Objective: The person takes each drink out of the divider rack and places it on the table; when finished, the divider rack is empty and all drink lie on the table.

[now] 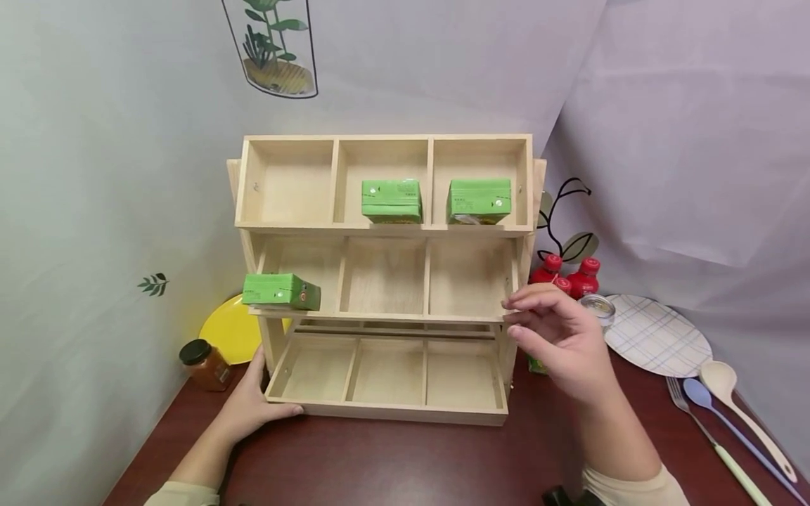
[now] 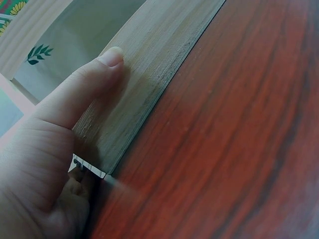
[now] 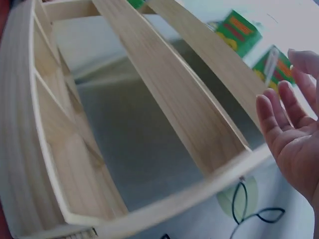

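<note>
A three-tier wooden shelf rack [image 1: 386, 414], each tier split into three compartments, stands on the dark red table. My left hand [image 1: 253, 404] grips the bottom tier's front left corner; in the left wrist view its thumb [image 2: 89, 82] lies on the front board, the other fingers mostly hidden. Beside the right end of the middle tier, my right hand [image 1: 563, 344] is raised with loosely bent fingers, holding nothing. Green cartons sit in the top middle compartment [image 1: 391, 200], the top right compartment [image 1: 479, 200] and the middle tier's left one [image 1: 278, 290].
Left of the rack are a yellow plate [image 1: 230, 327] and a dark-lidded jar [image 1: 206, 365]. On the right are red-capped bottles [image 1: 583, 277], a lidded tin [image 1: 598, 307], a checked plate [image 1: 654, 334], a fork [image 1: 711, 436], a blue spoon [image 1: 737, 429] and a cream ladle [image 1: 747, 411].
</note>
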Demonstrator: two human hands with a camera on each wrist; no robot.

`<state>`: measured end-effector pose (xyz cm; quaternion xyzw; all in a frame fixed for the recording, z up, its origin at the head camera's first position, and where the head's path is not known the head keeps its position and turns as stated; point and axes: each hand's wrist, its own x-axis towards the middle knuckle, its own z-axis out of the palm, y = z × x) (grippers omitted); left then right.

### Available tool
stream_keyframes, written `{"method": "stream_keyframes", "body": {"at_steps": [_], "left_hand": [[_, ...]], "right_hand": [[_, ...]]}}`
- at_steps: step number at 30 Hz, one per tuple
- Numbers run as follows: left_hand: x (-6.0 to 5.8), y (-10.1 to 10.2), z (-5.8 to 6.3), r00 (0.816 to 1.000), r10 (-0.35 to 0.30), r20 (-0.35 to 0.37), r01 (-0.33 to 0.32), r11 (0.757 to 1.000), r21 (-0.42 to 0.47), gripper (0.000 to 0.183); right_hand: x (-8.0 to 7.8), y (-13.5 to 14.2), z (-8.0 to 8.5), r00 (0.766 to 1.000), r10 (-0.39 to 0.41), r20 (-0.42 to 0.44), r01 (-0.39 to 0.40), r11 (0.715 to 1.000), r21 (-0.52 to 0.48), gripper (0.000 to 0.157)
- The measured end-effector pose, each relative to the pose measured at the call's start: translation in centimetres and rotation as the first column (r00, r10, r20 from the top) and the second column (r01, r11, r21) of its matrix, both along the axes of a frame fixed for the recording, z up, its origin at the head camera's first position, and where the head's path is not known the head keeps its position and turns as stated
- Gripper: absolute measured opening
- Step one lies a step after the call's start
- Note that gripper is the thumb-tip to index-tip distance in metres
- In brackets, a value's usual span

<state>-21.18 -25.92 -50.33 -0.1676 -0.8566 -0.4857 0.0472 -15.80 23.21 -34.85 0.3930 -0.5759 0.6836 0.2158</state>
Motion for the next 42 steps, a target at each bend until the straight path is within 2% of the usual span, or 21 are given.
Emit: {"method": "stream_keyframes", "body": {"at_steps": [4, 9, 12, 20, 23, 29, 32, 36, 39, 42], "left_hand": [[0.0, -0.4, -0.1, 1.000, 0.017, -0.001, -0.017, 1.000, -0.012, 0.138], [0.1, -0.5, -0.1, 1.000, 0.023, -0.003, -0.023, 1.000, -0.020, 0.138], [0.0, -0.3, 0.0, 1.000, 0.018, -0.004, -0.018, 1.000, -0.018, 0.138], [-0.1, 0.2, 0.3, 1.000, 0.004, -0.005, -0.004, 1.000, 0.005, 0.137], [0.3, 0.6, 0.8, 1.000, 0.003, -0.018, -0.003, 1.000, 0.011, 0.137], [1.4, 1.3, 2.6, 1.000, 0.005, -0.029, -0.004, 1.000, 0.026, 0.136], [1.6, 1.4, 3.0, 1.000, -0.003, -0.027, 0.004, 1.000, 0.021, 0.135], [1.4, 1.4, 3.0, 1.000, -0.022, -0.019, 0.023, 0.999, 0.042, 0.135], [1.4, 1.3, 2.8, 0.999, -0.028, -0.020, 0.029, 0.998, 0.055, 0.135], [1.4, 1.3, 2.6, 1.000, -0.023, -0.020, 0.025, 0.997, 0.067, 0.136]], "right_hand": [[-0.3, -1.9, -0.1, 1.000, -0.001, 0.012, 0.001, 1.000, 0.029, 0.038], [-0.9, -3.5, -0.9, 0.997, -0.052, 0.053, 0.048, 0.996, 0.076, 0.039], [-1.2, -4.6, -0.8, 0.994, -0.096, 0.055, 0.089, 0.990, 0.114, 0.040], [-1.0, -8.2, 1.3, 0.978, -0.199, -0.057, 0.207, 0.938, 0.277, 0.042], [-1.3, -9.3, 1.2, 0.972, -0.213, -0.096, 0.232, 0.924, 0.304, 0.041], [-3.0, -11.1, -0.1, 0.959, -0.250, -0.134, 0.282, 0.890, 0.357, 0.038], [-3.5, -12.2, -0.1, 0.953, -0.252, -0.170, 0.298, 0.889, 0.349, 0.040], [-3.1, -14.0, 1.2, 0.933, -0.276, -0.230, 0.336, 0.898, 0.286, 0.037], [-3.0, -15.2, 2.1, 0.920, -0.307, -0.241, 0.364, 0.900, 0.241, 0.034], [-3.9, -16.2, 1.6, 0.914, -0.331, -0.234, 0.384, 0.892, 0.239, 0.033]]}}
